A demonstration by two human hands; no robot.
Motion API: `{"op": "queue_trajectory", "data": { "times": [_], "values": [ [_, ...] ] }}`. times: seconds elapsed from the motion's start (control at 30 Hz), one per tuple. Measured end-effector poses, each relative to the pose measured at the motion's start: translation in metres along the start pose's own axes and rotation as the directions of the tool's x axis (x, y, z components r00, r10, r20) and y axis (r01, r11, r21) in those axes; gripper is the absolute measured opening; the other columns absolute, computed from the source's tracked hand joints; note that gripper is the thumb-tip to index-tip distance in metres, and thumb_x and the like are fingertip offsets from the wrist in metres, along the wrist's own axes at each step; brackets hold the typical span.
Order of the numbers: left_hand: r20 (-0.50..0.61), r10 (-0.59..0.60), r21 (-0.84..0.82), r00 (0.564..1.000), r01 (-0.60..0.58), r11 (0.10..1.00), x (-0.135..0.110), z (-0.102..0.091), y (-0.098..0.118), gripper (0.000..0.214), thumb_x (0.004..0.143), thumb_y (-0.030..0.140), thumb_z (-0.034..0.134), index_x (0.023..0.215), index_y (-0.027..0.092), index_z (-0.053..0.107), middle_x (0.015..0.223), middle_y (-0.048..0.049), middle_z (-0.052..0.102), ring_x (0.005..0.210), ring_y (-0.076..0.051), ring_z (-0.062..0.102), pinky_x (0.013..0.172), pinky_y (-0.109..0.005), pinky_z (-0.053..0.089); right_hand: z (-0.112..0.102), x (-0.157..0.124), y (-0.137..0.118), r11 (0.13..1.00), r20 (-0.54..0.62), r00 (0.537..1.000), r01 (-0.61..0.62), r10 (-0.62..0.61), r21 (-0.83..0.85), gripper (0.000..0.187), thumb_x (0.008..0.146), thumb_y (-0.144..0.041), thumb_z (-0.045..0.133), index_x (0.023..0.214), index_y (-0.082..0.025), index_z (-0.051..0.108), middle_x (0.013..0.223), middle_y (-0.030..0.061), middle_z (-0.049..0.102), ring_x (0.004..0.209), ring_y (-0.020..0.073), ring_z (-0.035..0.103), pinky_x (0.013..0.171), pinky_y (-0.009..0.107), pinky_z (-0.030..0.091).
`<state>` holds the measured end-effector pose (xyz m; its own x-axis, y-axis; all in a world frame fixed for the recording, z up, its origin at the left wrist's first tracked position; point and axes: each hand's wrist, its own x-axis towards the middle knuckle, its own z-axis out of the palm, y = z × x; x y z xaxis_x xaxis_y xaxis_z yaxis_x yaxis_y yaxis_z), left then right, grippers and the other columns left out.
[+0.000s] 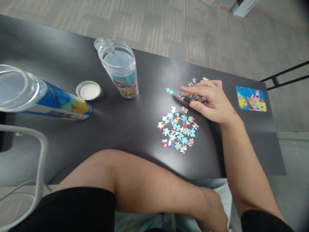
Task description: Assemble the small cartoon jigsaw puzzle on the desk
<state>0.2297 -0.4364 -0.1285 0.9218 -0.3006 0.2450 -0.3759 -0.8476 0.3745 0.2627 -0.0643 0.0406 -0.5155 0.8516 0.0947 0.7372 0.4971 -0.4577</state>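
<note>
My right hand (pixel 209 100) lies on the dark table (pixel 72 135), fingers stretched left and spread over a small cluster of puzzle pieces (pixel 196 96). Its fingertips touch one piece (pixel 181 96). A single blue piece (pixel 169 91) sits just left of the fingertips. A bigger pile of loose puzzle pieces (pixel 178 130) lies nearer me. My left hand (pixel 212 212) rests below the table edge by my lap, its fingers hidden.
An upright clear tube (pixel 120 69) with a cartoon label stands at the table's middle. A second tube (pixel 36 98) lies on its side at left, a white lid (pixel 89 91) between them. A picture card (pixel 251 98) lies at right. A chair frame (pixel 38 167) is at lower left.
</note>
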Motion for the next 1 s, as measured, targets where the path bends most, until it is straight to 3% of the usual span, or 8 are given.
{"op": "queue_trajectory", "data": {
  "times": [0.13,0.27,0.43,0.57,0.7,0.8,0.9,1.0],
  "values": [
    [-0.065,-0.009,0.054,0.998,0.013,0.998,-0.003,0.0,0.0,0.026,0.064,0.069,0.109,0.067,0.062,0.084,0.062,0.0065,0.06,0.042,-0.009,0.003,0.049,-0.037,0.014,0.003,-0.001,-0.006,0.979,-0.032,0.99,0.139,-0.136,0.15,0.078,0.125,-0.099,0.052,0.138,-0.04,0.102,0.133,0.0053,0.102,0.136,0.0449,0.092,0.134,0.075,0.055],
    [-0.074,0.04,0.059,0.996,-0.036,0.998,-0.012,-0.004,-0.003,0.029,0.07,0.062,0.102,0.059,0.071,0.077,0.091,0.006,0.088,0.041,-0.014,0.033,0.048,-0.035,0.015,0.025,0.004,-0.01,0.981,-0.097,0.978,0.189,-0.183,0.047,0.087,0.131,-0.094,0.043,0.169,-0.031,0.089,0.172,0.0107,0.09,0.161,0.0463,0.082,0.136,0.076,0.052],
    [-0.02,0.062,0.022,0.998,-0.061,0.998,-0.024,-0.015,-0.005,0.04,0.079,0.052,0.097,0.054,0.073,0.073,0.111,0.02,0.094,0.042,-0.009,0.043,0.044,-0.033,0.016,0.025,0.002,0.006,0.983,-0.059,0.982,0.179,-0.181,-0.024,0.069,0.133,-0.087,0.049,0.165,-0.043,0.091,0.165,0.0036,0.094,0.164,0.0445,0.08,0.142,0.077,0.047],
    [-0.006,0.058,0.019,0.998,-0.058,0.998,-0.036,-0.027,-0.004,0.034,0.079,0.054,0.098,0.057,0.068,0.077,0.109,0.0162,0.095,0.038,-0.009,0.032,0.038,-0.033,0.019,0.005,-0.006,0.025,0.991,-0.165,0.983,0.055,-0.075,-0.121,0.069,0.133,-0.085,0.051,0.144,-0.037,0.1,0.137,0.0086,0.101,0.143,0.045,0.089,0.135,0.082,0.048],
    [-0.02,0.064,0.0,0.998,-0.064,0.998,-0.05,-0.038,-0.009,0.031,0.083,0.053,0.095,0.059,0.064,0.079,0.106,0.0163,0.095,0.037,-0.009,0.021,0.034,-0.035,0.026,0.006,-0.007,0.031,0.969,-0.244,0.969,-0.096,0.039,-0.227,0.081,0.128,-0.095,0.05,0.172,-0.038,0.087,0.181,0.0145,0.082,0.168,0.0467,0.075,0.141,0.081,0.048],
    [-0.017,0.083,-0.037,0.996,-0.084,0.996,-0.057,-0.044,-0.012,0.032,0.086,0.051,0.093,0.058,0.061,0.08,0.105,0.0147,0.095,0.036,-0.01,0.022,0.033,-0.036,0.027,0.019,-0.004,0.03,0.949,-0.149,0.988,-0.088,0.045,-0.301,0.093,0.123,-0.103,0.052,0.193,-0.045,0.068,0.207,0.0087,0.057,0.189,0.0506,0.054,0.15,0.084,0.038],
    [-0.002,0.094,-0.089,0.996,-0.094,0.992,-0.061,-0.048,-0.015,0.039,0.088,0.046,0.091,0.052,0.055,0.077,0.105,0.0103,0.096,0.038,-0.014,0.039,0.037,-0.035,0.027,0.029,0.0,0.031,0.939,-0.058,0.993,-0.115,0.102,-0.324,0.072,0.132,-0.09,0.046,0.192,-0.056,0.067,0.211,-0.0001,0.053,0.195,0.0473,0.046,0.159,0.085,0.023],
    [0.021,0.106,-0.144,0.994,-0.102,0.984,-0.065,-0.052,-0.017,0.044,0.087,0.041,0.088,0.046,0.05,0.073,0.107,0.0031,0.096,0.048,-0.021,0.061,0.04,-0.036,0.028,0.03,0.003,0.038,0.929,-0.077,0.98,-0.199,0.184,-0.311,0.068,0.137,-0.081,0.034,0.19,-0.058,0.07,0.212,-0.001,0.051,0.196,0.0439,0.046,0.16,0.086,0.017]
  ]
}}
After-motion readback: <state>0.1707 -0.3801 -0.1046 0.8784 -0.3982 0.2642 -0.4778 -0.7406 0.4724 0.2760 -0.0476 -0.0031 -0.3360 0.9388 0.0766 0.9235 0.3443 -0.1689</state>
